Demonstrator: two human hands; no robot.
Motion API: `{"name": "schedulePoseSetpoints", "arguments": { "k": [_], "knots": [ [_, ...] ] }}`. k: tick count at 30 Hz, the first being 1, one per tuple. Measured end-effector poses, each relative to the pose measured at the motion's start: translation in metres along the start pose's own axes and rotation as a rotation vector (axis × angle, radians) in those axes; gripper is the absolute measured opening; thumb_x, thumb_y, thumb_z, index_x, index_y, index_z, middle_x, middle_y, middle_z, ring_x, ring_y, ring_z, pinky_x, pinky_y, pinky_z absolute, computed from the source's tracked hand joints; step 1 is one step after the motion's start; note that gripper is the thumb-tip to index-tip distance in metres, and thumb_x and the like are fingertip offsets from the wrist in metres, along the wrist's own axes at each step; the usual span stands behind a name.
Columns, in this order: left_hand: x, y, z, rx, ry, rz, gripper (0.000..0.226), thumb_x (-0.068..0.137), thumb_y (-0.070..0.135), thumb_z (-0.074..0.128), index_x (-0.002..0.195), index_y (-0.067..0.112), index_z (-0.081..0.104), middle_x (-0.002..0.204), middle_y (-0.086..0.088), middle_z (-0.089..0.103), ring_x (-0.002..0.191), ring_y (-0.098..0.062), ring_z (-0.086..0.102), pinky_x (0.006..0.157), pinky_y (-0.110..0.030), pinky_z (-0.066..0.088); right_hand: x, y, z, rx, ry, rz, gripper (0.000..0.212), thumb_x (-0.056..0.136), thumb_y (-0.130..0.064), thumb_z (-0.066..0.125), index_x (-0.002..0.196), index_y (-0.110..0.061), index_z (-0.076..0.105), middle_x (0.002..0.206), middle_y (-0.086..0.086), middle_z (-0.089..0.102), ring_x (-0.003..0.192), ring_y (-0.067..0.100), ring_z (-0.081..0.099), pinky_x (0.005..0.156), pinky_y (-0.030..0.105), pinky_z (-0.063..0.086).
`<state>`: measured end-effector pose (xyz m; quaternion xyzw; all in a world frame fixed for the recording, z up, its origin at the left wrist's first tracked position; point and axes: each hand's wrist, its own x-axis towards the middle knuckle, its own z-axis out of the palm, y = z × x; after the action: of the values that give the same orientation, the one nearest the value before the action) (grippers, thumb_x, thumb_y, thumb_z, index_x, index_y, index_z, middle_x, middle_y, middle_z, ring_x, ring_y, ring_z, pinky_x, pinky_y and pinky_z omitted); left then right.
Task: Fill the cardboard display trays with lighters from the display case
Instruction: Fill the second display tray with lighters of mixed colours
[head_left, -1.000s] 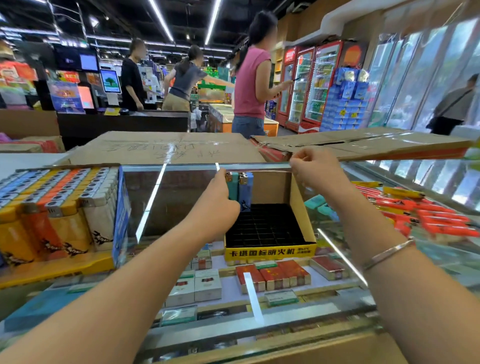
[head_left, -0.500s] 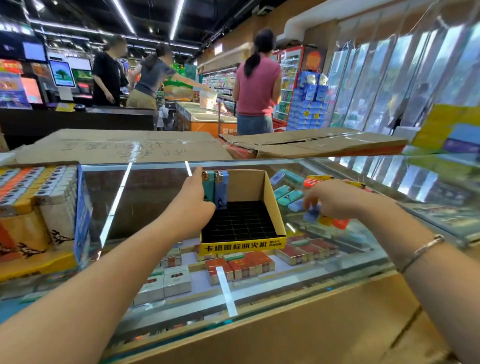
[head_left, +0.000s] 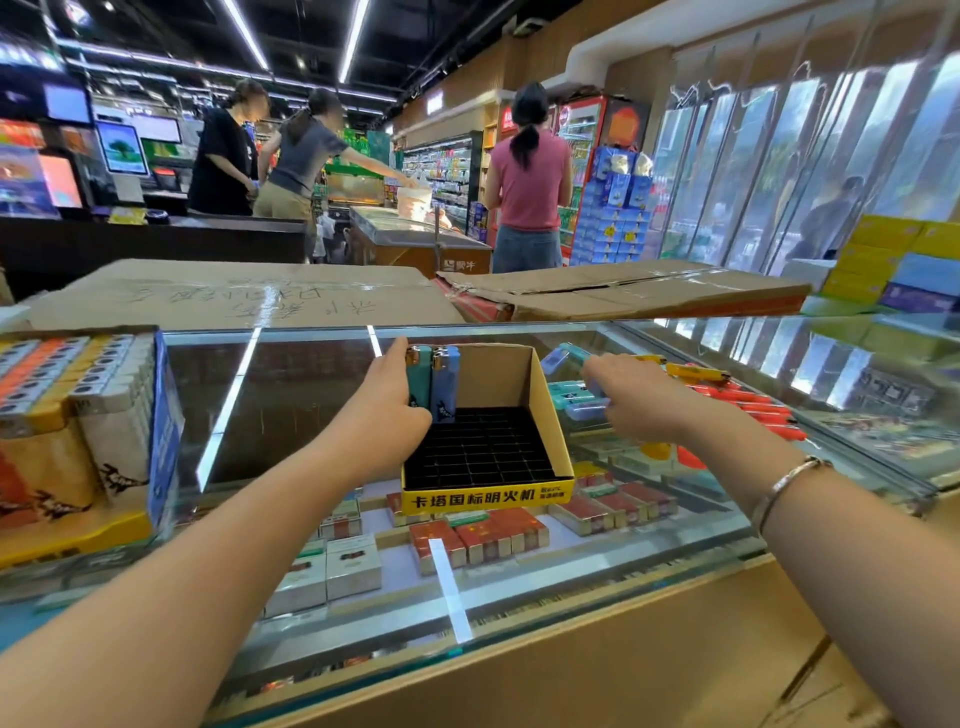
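Note:
A yellow-fronted cardboard display tray with a black grid insert stands on the glass display case. Two lighters, one teal and one blue, stand upright in its far left corner. My left hand grips the tray's left wall beside them. My right hand reaches into a pile of loose lighters, teal, blue, yellow and red, lying on the glass right of the tray, and its fingers curl around a pale blue lighter.
A full tray of orange, yellow and white lighters stands at the left on the glass. Cigarette packs lie inside the case below. Flattened cardboard boxes lie behind. Three people stand further back in the shop.
My right hand has come down from the tray's far right wall to the loose lighters on the right and closed on one. My left hand stays on the tray's left wall.

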<state>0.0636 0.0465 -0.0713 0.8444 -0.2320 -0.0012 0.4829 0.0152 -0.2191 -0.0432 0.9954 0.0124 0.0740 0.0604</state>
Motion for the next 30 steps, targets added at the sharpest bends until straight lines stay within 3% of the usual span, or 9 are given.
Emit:
{"name": "schedulePoseSetpoints", "arguments": {
  "k": [4,8,11,15,18,24,27,30],
  "knots": [
    [0.000,-0.002,0.000,0.014,0.001,-0.007,0.083,0.088,0.003,0.051,0.148,0.026,-0.001,0.153,-0.001,0.015,0.106,-0.007,0.030,0.057,-0.009,0.032,0.006,0.003,0.006,-0.016,-0.080,0.024,0.037,0.084,-0.002,0.052,0.068,-0.030,0.034,0.078,-0.011,0.033,0.081,0.016,0.037,0.067,0.029,0.026],
    [0.001,-0.002,0.000,0.025,0.009,-0.016,0.083,0.087,0.002,0.051,0.149,0.025,-0.001,0.153,-0.001,0.014,0.105,-0.008,0.033,0.060,-0.011,0.032,0.015,0.002,0.008,0.005,-0.105,-0.010,0.032,0.090,-0.014,0.057,0.066,-0.028,0.041,0.080,-0.011,0.037,0.080,0.014,0.040,0.066,0.026,0.029],
    [0.001,0.000,0.000,0.031,0.006,-0.023,0.083,0.087,0.002,0.051,0.149,0.024,0.000,0.153,-0.002,0.015,0.102,-0.009,0.037,0.061,-0.012,0.034,0.017,0.002,0.009,0.024,-0.118,-0.029,0.031,0.084,-0.008,0.056,0.067,-0.028,0.040,0.077,-0.008,0.041,0.084,0.013,0.037,0.062,0.025,0.030],
    [0.002,0.001,-0.002,0.049,0.015,-0.036,0.084,0.086,0.001,0.052,0.148,0.025,0.002,0.150,-0.002,0.017,0.099,-0.013,0.044,0.071,-0.021,0.044,0.018,0.003,0.011,0.032,0.048,0.008,0.033,0.081,-0.004,0.051,0.067,-0.029,0.035,0.081,-0.002,0.047,0.084,0.019,0.047,0.059,0.026,0.032],
    [0.004,-0.001,-0.003,0.049,0.034,-0.066,0.086,0.082,-0.002,0.053,0.148,0.028,0.005,0.147,-0.002,0.019,0.103,-0.022,0.047,0.078,-0.031,0.049,0.020,0.001,0.011,0.029,0.089,0.003,0.038,0.077,0.004,0.049,0.068,-0.029,0.032,0.078,-0.007,0.042,0.078,0.017,0.046,0.055,0.025,0.032],
    [0.015,-0.013,-0.006,0.088,0.071,-0.088,0.089,0.076,-0.003,0.051,0.143,0.039,0.010,0.142,0.003,0.018,0.087,-0.021,0.049,0.057,-0.026,0.044,0.027,-0.010,0.016,-0.082,-0.008,-0.072,0.042,0.080,0.002,0.051,0.067,-0.030,0.027,0.089,-0.005,0.039,0.086,0.013,0.036,0.061,0.026,0.030],
    [0.020,-0.015,-0.007,0.096,0.089,-0.114,0.090,0.073,-0.006,0.049,0.142,0.038,0.012,0.141,0.003,0.018,0.082,-0.017,0.046,0.061,-0.030,0.047,0.032,-0.014,0.015,-0.065,-0.058,-0.084,0.040,0.080,0.001,0.049,0.065,-0.031,0.031,0.090,-0.004,0.041,0.087,0.015,0.041,0.057,0.022,0.027],
    [0.018,-0.014,-0.011,0.102,0.074,-0.124,0.090,0.074,-0.006,0.049,0.141,0.041,0.013,0.139,0.001,0.019,0.090,-0.022,0.047,0.073,-0.036,0.052,0.035,-0.019,0.012,-0.027,-0.103,-0.042,0.037,0.081,0.001,0.047,0.065,-0.030,0.034,0.087,-0.003,0.045,0.087,0.018,0.047,0.065,0.026,0.034]
  ]
}}
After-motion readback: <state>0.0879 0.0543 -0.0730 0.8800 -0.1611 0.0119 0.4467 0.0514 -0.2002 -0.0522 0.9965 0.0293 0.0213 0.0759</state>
